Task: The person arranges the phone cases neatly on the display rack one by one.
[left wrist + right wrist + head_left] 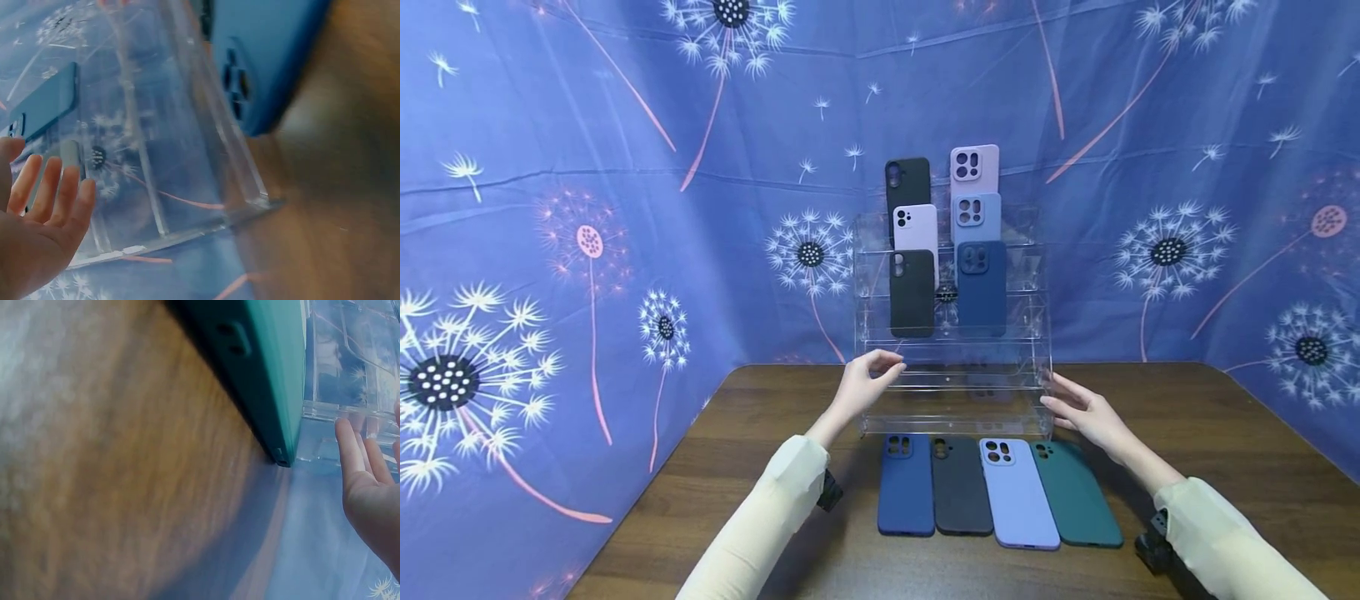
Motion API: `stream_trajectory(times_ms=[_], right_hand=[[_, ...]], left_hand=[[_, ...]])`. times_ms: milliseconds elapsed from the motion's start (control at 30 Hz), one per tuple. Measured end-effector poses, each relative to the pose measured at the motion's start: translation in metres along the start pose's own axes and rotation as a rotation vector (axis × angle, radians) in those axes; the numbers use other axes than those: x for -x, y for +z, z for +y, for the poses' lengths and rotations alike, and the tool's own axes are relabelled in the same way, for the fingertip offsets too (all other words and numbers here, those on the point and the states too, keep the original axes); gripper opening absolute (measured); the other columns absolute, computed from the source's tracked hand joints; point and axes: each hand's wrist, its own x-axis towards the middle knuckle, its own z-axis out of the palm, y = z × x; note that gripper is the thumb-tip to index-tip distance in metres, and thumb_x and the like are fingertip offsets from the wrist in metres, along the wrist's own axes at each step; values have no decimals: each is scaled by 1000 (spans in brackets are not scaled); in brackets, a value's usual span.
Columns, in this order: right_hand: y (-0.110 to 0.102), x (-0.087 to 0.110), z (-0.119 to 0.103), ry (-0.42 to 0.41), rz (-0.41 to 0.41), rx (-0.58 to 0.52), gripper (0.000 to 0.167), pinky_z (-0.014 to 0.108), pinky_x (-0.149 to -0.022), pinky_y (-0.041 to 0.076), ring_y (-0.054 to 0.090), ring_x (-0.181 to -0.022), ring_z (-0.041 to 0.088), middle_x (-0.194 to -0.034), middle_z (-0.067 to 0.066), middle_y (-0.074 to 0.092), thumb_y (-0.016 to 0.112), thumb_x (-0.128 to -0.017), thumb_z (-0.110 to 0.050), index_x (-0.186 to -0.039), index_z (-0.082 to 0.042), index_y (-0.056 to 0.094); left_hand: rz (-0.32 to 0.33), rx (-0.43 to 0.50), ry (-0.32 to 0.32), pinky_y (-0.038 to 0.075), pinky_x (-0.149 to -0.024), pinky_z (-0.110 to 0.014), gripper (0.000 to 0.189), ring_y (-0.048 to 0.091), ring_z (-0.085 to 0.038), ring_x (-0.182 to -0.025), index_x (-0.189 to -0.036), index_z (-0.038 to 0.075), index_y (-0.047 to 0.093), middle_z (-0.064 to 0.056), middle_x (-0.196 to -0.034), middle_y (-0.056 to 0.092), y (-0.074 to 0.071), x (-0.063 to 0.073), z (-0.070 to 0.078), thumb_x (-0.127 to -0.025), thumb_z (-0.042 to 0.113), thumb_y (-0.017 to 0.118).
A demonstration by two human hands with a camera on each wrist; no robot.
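A clear acrylic tiered stand (pixel 951 423) holds phone cases in two columns. The left column has a black case (pixel 912 296) in front, a pale lilac one (pixel 917 229) and another black case (pixel 907 183) behind. On the right, a dark blue case (pixel 982 292) stands before a light blue one (pixel 977 218) and a pale pink one (pixel 974 158). My left hand (pixel 863 385) is at the stand's left front, empty, fingers loosely bent. At the right side edge, my right hand (pixel 1086 417) has its extended fingertips against the clear plastic (pixel 325 411).
Before the stand, a row of cases lies on the wooden table (pixel 775 408): dark blue (pixel 906 492), black (pixel 962 492), periwinkle (pixel 1021 500) and green (pixel 1078 496). A blue dandelion-print cloth (pixel 820 167) hangs behind and along both sides.
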Motion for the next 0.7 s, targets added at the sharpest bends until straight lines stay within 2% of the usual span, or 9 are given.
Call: stream_trajectory(times_ms=[133, 267, 400, 600, 700], right_hand=[[0, 0, -1, -4, -6, -3, 71, 30, -85, 55, 50, -96, -18, -146, 31, 28, 54, -96, -29, -150, -3, 15], [-1, 0, -6, -4, 3, -2, 72, 31, -85, 55, 50, -95, -18, -146, 31, 28, 54, -96, -29, -149, -2, 15], [-4, 0, -10, -10, 9, 19, 72, 33, -86, 54, 49, -95, -20, -145, 31, 29, 53, -96, -31, -149, -1, 15], [-3, 2, -5, -5, -5, 23, 72, 33, -86, 54, 47, -95, -20, -146, 32, 28, 53, -96, -31, -150, -2, 14], [0, 2, -3, -9, -4, 8, 72, 32, -86, 54, 48, -95, -19, -145, 33, 27, 53, -96, -30, -149, 0, 13]], left_hand=[[-59, -45, -25, 54, -84, -36, 18, 67, -21, -93, -104, 9, 68, -6, -103, 71, -3, 14, -10, -91, 20, 61], [-130, -80, -43, 53, -86, -36, 21, 66, -20, -97, -105, 8, 68, -5, -104, 71, -4, 20, -17, -93, 23, 59], [-185, -87, -38, 53, -83, -33, 26, 66, -20, -94, -105, 5, 68, -7, -103, 71, -1, 23, -22, -94, 25, 58], [-258, -72, -101, 51, -81, -26, 26, 63, -13, -93, -104, 6, 69, -3, -101, 70, 4, 35, -31, -93, 27, 58], [-297, -76, -92, 52, -82, -28, 27, 64, -16, -95, -105, 3, 69, -5, -101, 70, 5, 42, -35, -94, 26, 58]])
